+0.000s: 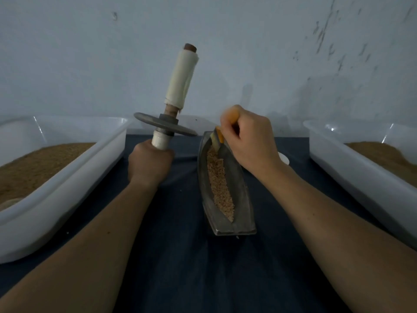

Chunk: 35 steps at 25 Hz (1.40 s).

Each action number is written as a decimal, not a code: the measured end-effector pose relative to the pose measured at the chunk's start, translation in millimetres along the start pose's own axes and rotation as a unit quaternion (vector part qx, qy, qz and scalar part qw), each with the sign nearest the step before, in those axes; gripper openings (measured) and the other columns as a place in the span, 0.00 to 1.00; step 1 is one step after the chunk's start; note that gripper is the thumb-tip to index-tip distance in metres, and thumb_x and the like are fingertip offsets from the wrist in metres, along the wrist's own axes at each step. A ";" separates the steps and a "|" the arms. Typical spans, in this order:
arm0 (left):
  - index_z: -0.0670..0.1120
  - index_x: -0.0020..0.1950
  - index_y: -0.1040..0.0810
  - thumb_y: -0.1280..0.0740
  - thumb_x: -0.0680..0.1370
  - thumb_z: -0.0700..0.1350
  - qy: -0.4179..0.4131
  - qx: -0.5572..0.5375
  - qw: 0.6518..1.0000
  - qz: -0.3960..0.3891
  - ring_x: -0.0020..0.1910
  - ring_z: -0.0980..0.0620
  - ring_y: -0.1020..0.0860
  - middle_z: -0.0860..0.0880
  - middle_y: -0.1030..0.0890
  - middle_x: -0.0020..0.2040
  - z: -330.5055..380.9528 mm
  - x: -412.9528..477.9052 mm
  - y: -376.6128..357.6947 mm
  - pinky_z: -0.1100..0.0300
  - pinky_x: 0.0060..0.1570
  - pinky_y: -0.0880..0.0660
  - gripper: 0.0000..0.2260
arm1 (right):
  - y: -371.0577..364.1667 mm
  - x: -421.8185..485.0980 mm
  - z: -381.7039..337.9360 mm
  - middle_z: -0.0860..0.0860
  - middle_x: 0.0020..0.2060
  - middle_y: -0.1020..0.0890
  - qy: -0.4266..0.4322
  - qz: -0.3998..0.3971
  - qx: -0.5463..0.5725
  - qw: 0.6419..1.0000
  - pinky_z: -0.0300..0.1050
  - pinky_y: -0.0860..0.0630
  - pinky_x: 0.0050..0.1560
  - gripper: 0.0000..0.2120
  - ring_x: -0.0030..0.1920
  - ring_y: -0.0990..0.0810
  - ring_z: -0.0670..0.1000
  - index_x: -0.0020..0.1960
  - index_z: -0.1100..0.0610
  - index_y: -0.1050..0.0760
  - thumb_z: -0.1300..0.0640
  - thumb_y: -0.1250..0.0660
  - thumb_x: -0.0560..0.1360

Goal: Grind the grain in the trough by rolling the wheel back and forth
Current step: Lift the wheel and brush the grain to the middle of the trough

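**Desk:** What do we have nearest the lens?

**Photographer:** We see two bare forearms reaching out over a bench [180, 267] draped in dark blue cloth. Between them lies the grey metal boat-shaped trough [242, 199], its blunt end toward us.

**Desk:** And the grain?

**Photographer:** The pale tan grain [220, 184] lies in a narrow strip along the trough's bottom, from the near end almost to the far tip.

**Desk:** Where do we place the wheel?

**Photographer:** In the air, just left of the trough's far end. The left hand [150, 164] has its fingers wrapped round the lower handle. The flat grey metal wheel [164, 124] sits level above that fist. The cream cloth-wrapped upper handle [181, 80] rises nearly upright against the wall.

**Desk:** The other hand?

**Photographer:** The right hand [252, 141] is at the trough's far tip, fingers curled round a small orange-handled tool [220, 136]. The tool's pale end is inside the trough, beside the grain. It is blurred, so we cannot tell brush from scraper.

**Desk:** And at the edges?

**Photographer:** The left white plastic tub [67, 177] and the right white plastic tub [361, 177] flank the cloth, each holding brown meal. Behind everything we see a scuffed pale grey-blue wall [67, 53].
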<state>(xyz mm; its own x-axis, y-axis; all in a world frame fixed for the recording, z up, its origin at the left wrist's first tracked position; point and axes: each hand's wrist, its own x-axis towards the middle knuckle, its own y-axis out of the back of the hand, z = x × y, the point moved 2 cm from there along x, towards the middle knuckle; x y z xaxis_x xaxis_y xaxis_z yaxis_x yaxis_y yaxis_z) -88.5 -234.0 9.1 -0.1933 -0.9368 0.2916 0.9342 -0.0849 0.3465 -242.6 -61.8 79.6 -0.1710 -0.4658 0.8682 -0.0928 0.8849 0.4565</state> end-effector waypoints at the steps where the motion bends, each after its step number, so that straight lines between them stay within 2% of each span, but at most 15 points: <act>1: 0.51 0.47 0.21 0.28 0.69 0.48 0.004 -0.010 1.000 0.001 0.39 0.50 0.19 0.51 0.19 0.40 0.1 -0.3 0.3 0.57 0.35 0.26 0.08 | -0.9 -1.6 1.4 0.49 0.31 0.23 -0.002 -0.004 -0.005 1.000 0.48 0.26 0.35 0.15 0.31 0.24 0.48 0.42 0.59 0.25 0.54 0.40 0.85; 5: 0.53 0.42 0.23 0.28 0.69 0.48 0.011 -0.015 1.000 0.006 0.40 0.49 0.19 0.51 0.19 0.40 0.5 1.0 0.9 0.53 0.38 0.20 0.06 | -5.2 -9.1 5.5 0.52 0.31 0.23 -0.022 -0.050 -0.008 0.998 0.56 0.24 0.38 0.16 0.32 0.23 0.52 0.40 0.60 0.28 0.55 0.40 0.85; 8: 0.52 0.43 0.23 0.29 0.68 0.48 0.012 -0.016 1.000 0.006 0.40 0.48 0.18 0.50 0.18 0.40 -0.6 1.9 1.0 0.48 0.42 0.18 0.06 | -0.4 -2.4 -0.9 0.49 0.25 0.28 -0.026 -0.034 -0.003 0.999 0.54 0.24 0.32 0.18 0.28 0.24 0.50 0.36 0.57 0.34 0.54 0.40 0.84; 12: 0.52 0.44 0.22 0.29 0.67 0.49 0.010 -0.015 1.000 0.004 0.39 0.48 0.18 0.50 0.18 0.39 -0.2 0.6 0.0 0.47 0.42 0.17 0.07 | 6.9 9.3 -2.7 0.49 0.29 0.22 -0.020 0.027 -0.010 0.999 0.50 0.24 0.34 0.17 0.29 0.23 0.47 0.39 0.58 0.28 0.52 0.40 0.84; 15: 0.52 0.45 0.22 0.28 0.67 0.49 0.008 -0.011 1.000 -0.001 0.40 0.47 0.18 0.50 0.18 0.40 -0.1 0.9 -0.8 0.46 0.43 0.17 0.08 | 0.5 4.6 1.3 0.50 0.32 0.19 -0.031 -0.031 -0.023 0.999 0.53 0.21 0.39 0.16 0.33 0.20 0.49 0.41 0.59 0.25 0.53 0.39 0.84; 17: 0.52 0.44 0.22 0.28 0.67 0.49 0.011 -0.011 1.000 -0.003 0.40 0.48 0.18 0.50 0.18 0.40 -0.2 1.6 -1.0 0.46 0.44 0.18 0.08 | -3.7 1.8 0.8 0.50 0.30 0.21 -0.041 -0.065 -0.026 0.997 0.53 0.20 0.39 0.16 0.31 0.21 0.48 0.39 0.58 0.25 0.53 0.39 0.84; 21: 0.52 0.43 0.22 0.29 0.65 0.50 0.018 -0.019 1.000 0.000 0.39 0.47 0.18 0.50 0.18 0.39 -1.0 1.6 -1.0 0.45 0.43 0.17 0.08 | 0.6 7.7 -3.6 0.50 0.28 0.22 -0.047 -0.029 -0.014 0.998 0.52 0.21 0.37 0.16 0.29 0.23 0.48 0.38 0.58 0.26 0.53 0.38 0.82; 25: 0.52 0.42 0.23 0.30 0.64 0.50 0.020 -0.030 0.999 0.008 0.38 0.47 0.18 0.50 0.18 0.38 -1.8 1.9 -1.0 0.45 0.41 0.17 0.08 | 1.8 10.1 -8.2 0.52 0.31 0.21 -0.074 -0.114 -0.023 0.990 0.53 0.20 0.41 0.15 0.32 0.21 0.50 0.39 0.59 0.25 0.53 0.37 0.82; 27: 0.53 0.42 0.23 0.29 0.64 0.50 0.023 -0.033 0.999 0.009 0.39 0.47 0.17 0.50 0.18 0.39 -2.3 3.3 -0.9 0.45 0.42 0.17 0.09 | 8.2 17.7 -14.3 0.53 0.31 0.21 -0.083 -0.119 -0.020 0.989 0.52 0.20 0.41 0.16 0.32 0.21 0.51 0.38 0.60 0.25 0.53 0.36 0.81; 30: 0.53 0.44 0.23 0.28 0.66 0.49 0.024 -0.037 0.999 0.005 0.40 0.48 0.18 0.50 0.18 0.41 -2.6 3.4 -0.9 0.45 0.43 0.17 0.09 | 19.9 28.2 -27.2 0.55 0.35 0.17 -0.103 -0.198 -0.019 0.975 0.51 0.17 0.43 0.15 0.34 0.16 0.52 0.43 0.62 0.22 0.51 0.35 0.81; 32: 0.53 0.44 0.23 0.27 0.67 0.49 0.024 -0.037 0.999 0.006 0.41 0.48 0.18 0.50 0.18 0.41 -2.4 3.1 -0.8 0.46 0.44 0.17 0.09 | 31.0 33.9 -38.4 0.54 0.36 0.15 -0.121 -0.221 -0.018 0.968 0.46 0.15 0.40 0.15 0.32 0.15 0.49 0.46 0.61 0.20 0.50 0.34 0.82; 35: 0.52 0.44 0.23 0.28 0.67 0.49 0.020 -0.035 0.999 0.006 0.41 0.47 0.18 0.49 0.18 0.41 -2.2 2.8 -1.0 0.45 0.44 0.17 0.09 | 62.3 45.9 -61.8 0.52 0.31 0.16 -0.143 -0.190 0.018 0.971 0.38 0.19 0.30 0.12 0.27 0.16 0.46 0.45 0.60 0.21 0.53 0.34 0.81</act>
<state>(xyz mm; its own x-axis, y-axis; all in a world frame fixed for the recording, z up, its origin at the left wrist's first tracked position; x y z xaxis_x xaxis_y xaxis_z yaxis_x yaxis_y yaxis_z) -89.3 -237.3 7.7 -0.1717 -0.9508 0.2579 0.9551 -0.0965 0.2802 -195.5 -27.9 160.0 -0.3828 -0.7448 0.5465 -0.2358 0.6508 0.7217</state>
